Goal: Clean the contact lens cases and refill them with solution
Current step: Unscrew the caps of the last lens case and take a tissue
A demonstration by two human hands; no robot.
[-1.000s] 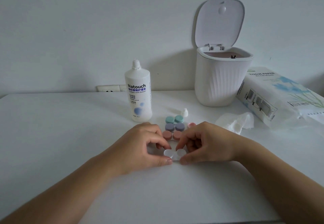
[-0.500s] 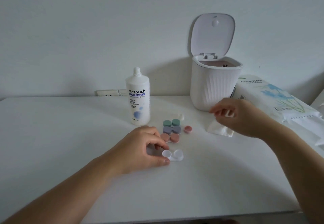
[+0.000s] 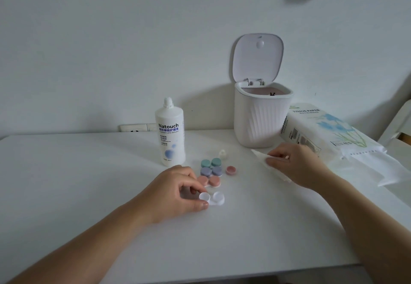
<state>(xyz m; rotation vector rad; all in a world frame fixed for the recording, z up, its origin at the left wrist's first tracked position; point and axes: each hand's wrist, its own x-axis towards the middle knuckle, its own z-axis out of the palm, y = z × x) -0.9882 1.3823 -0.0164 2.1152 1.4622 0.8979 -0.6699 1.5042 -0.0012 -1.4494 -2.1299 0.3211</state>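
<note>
An open white lens case lies on the white table; my left hand pinches its left cup between thumb and fingers. Behind it stand a pink-capped case, a purple-capped case and a green-capped case, with a loose pink cap to their right. The Natouch solution bottle stands uncapped behind my left hand, its small white cap lying near the cases. My right hand grips a white tissue on the table.
A white ribbed bin with its lid up stands at the back. A tissue paper pack lies to its right, with tissue spilling from its near end. A wall socket sits behind the bottle.
My right hand left the white case, moved right and back, and came down on the tissue and took hold of it. My left hand stayed on the case.
</note>
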